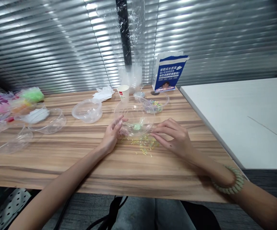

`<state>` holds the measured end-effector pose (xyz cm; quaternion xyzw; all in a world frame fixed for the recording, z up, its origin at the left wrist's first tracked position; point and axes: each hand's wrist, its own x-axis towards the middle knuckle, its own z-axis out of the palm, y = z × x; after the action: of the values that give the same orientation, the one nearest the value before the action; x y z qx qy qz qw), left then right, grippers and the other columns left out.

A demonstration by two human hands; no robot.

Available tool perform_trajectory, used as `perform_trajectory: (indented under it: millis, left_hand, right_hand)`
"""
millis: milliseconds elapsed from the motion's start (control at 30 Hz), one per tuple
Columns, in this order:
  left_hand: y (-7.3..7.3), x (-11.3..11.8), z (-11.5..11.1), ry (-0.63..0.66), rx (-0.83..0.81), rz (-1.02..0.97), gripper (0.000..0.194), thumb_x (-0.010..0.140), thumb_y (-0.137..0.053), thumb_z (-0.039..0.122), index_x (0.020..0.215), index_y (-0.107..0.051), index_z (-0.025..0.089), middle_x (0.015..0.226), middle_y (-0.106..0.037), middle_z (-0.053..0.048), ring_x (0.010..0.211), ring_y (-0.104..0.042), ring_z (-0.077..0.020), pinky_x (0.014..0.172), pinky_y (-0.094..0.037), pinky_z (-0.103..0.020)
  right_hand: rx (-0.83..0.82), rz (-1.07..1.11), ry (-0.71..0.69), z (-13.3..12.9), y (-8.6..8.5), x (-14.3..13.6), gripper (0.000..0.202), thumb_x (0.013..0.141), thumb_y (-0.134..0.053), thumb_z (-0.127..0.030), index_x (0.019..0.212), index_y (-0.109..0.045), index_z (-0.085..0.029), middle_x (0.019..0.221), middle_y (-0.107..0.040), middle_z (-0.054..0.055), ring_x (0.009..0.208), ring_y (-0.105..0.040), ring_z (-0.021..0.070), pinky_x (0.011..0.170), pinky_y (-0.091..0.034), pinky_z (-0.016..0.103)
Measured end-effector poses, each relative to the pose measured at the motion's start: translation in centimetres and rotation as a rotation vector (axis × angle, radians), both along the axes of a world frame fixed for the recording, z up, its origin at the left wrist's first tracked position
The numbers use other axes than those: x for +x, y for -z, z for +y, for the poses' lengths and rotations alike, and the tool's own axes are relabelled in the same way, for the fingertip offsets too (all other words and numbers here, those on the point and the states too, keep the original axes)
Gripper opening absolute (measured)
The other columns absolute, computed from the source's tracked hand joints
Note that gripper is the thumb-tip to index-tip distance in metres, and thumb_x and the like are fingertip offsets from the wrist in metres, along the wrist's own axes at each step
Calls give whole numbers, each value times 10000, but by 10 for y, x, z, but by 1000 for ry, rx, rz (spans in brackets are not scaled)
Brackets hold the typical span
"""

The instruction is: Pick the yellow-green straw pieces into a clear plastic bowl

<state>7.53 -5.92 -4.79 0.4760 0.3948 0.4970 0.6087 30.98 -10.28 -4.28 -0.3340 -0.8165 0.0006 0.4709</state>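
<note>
1. Closest to us, the bracelet (230,182) rides the right wrist above the tabletop's (119,174) near right corner; a low sweep of that arm could snag it on the edge.
2. Now the left hand (113,132), thumb and fingers closed on the left side of a clear bowl (130,110), out over the middle of the tabletop. The bowl looks tipped towards us, and that thin wall could flex or slip if the grip eases.
3. Inside sits a pale green lump (137,126), low in the bowl; more tilt and it could slide or tumble out.
4. Over to the right hand (173,137): fingertips close together at the bowl's right side. Pinched on the rim or on some tiny piece? I cannot tell. A clumsy nudge there could twist the bowl.
5. Loose yellow bits (144,145) lie scattered between the hands, on the near side of the bowl; a dragging wrist could brush them off the near edge.
6. Danger beyond, too! Towards the far edge stand a paper cup (123,93) and a bowl of coloured bits (155,106); shove the held bowl backwards and either could tip over.
</note>
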Motion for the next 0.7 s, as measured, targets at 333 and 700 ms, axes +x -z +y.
perform_trajectory:
  millis: [333,700]
  left_hand:
    - [0,0,2,-41,-15,-14,664,675,-703,514,1207,-501,172,1259,-510,-119,565,-575,-58,565,-519,-249]
    - [0,1,1,-43,-3,9,675,664,-699,538,1196,-506,169,1241,-522,-119,556,-584,-64,552,-515,-246]
  right_hand:
    - [-343,-277,12,-1,18,-12,128,823,-633,-307,800,-699,-200,781,-622,36,805,-518,186,759,-411,338]
    - [-415,-254,22,-1,21,-18,110,825,-608,-234,791,-711,-214,754,-623,29,815,-515,184,749,-413,319]
